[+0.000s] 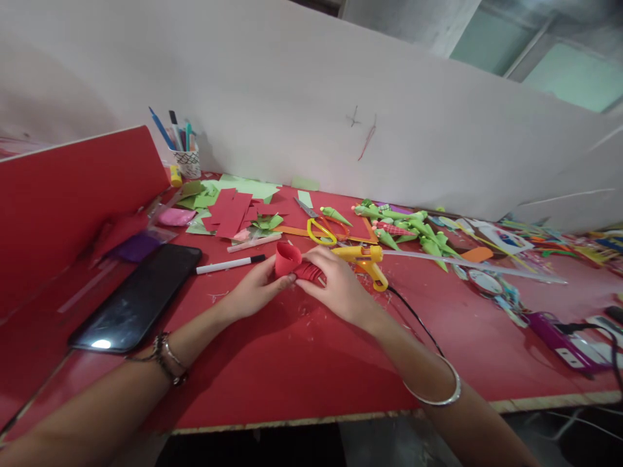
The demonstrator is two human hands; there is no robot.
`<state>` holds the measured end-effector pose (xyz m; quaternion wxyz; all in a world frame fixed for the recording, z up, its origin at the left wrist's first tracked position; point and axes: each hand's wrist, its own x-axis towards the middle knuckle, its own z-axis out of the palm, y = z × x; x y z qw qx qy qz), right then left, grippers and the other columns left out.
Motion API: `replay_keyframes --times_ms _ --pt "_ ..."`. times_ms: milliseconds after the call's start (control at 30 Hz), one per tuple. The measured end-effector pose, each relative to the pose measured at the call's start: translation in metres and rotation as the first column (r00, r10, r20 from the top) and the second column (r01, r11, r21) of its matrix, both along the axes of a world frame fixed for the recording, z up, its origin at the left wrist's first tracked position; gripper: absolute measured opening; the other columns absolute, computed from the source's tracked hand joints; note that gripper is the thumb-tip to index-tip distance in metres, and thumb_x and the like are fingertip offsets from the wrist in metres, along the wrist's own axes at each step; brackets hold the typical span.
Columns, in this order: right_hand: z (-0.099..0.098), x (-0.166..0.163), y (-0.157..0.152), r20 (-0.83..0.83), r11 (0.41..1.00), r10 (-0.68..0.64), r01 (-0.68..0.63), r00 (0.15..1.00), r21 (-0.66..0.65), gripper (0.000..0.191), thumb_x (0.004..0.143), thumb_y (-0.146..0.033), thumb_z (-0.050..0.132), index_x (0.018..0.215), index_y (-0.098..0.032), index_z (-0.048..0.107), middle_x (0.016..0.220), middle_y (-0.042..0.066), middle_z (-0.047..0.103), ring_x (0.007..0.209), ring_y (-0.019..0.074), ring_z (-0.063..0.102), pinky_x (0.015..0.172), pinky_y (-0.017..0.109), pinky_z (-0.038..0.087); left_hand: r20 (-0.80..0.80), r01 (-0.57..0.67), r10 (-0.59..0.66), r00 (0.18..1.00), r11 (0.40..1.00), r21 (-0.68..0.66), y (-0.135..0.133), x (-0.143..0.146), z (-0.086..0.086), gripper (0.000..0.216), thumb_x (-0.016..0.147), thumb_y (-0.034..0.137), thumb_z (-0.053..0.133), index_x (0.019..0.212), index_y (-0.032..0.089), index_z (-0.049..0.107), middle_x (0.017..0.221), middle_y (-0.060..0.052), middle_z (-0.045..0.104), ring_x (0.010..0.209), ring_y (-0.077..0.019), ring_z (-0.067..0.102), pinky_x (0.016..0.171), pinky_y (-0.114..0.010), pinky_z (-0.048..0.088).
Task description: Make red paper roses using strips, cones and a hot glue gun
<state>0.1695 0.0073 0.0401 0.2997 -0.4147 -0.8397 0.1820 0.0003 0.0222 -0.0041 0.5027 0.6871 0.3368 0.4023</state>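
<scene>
My left hand (pixel 253 288) and my right hand (pixel 338 285) meet at the middle of the red table (pixel 302 363). Both pinch a red rolled paper piece (pixel 292 263), a curled strip that opens into a loop at its far end. My left fingers grip it from the left, my right fingers wrap over its right side. A yellow glue gun (pixel 365 259) lies just beyond my right hand, with a long clear glue stick (pixel 467 264) pointing right and a black cord trailing toward me.
A black phone (pixel 139 298) lies at the left, a black-capped white marker (pixel 228 264) beside it. Yellow-handled scissors (pixel 318 227), red paper strips (pixel 228 213), green paper cones (pixel 413 230), a pen cup (pixel 185 159) and a power strip (pixel 564 340) stand further off. A red board (pixel 63 201) leans left.
</scene>
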Motion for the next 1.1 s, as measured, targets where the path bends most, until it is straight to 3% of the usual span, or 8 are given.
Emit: replay_keyframes --times_ms 267,433,833,1100 --pt "0.023 0.016 -0.001 -0.077 0.987 -0.089 0.098 0.993 0.127 0.019 0.078 -0.018 0.055 0.096 -0.021 0.053 0.096 0.003 0.056 0.092 0.0165 0.052 0.082 0.031 0.041 -0.052 0.034 -0.034 0.998 0.999 0.002 -0.002 0.001 0.002 0.016 0.082 0.030 0.046 0.086 0.015 0.049 0.071 -0.001 0.056 0.070 -0.0133 0.053 0.070 -0.027 0.042" --pt "0.036 0.011 -0.004 -0.138 0.989 -0.028 0.047 0.990 0.138 0.017 0.080 -0.019 0.053 0.097 -0.021 0.052 0.095 0.002 0.055 0.091 0.0159 0.052 0.082 0.030 0.041 -0.125 0.077 -0.076 0.989 0.997 0.002 -0.006 0.001 0.005 0.013 0.082 0.027 0.044 0.077 0.015 0.047 0.067 0.001 0.051 0.060 -0.0096 0.048 0.060 -0.023 0.041" --pt "0.030 -0.003 -0.002 -0.062 0.990 0.092 -0.085 0.994 0.115 0.014 0.083 -0.017 0.049 0.096 -0.020 0.052 0.097 0.004 0.052 0.093 0.0143 0.050 0.084 0.030 0.041 -0.107 0.140 -0.135 0.985 0.989 0.039 -0.006 0.000 0.000 0.013 0.083 0.025 0.042 0.076 0.015 0.045 0.065 0.002 0.050 0.057 -0.0079 0.047 0.057 -0.022 0.041" --pt "0.026 -0.001 -0.001 -0.041 0.987 0.110 -0.104 0.993 0.125 0.016 0.084 -0.015 0.046 0.100 -0.019 0.050 0.098 0.005 0.052 0.095 0.0151 0.048 0.086 0.031 0.039 -0.107 0.115 -0.109 0.988 0.992 0.050 -0.005 0.000 -0.001 0.014 0.083 0.027 0.042 0.087 0.014 0.045 0.063 0.004 0.047 0.055 -0.0080 0.044 0.054 -0.021 0.039"
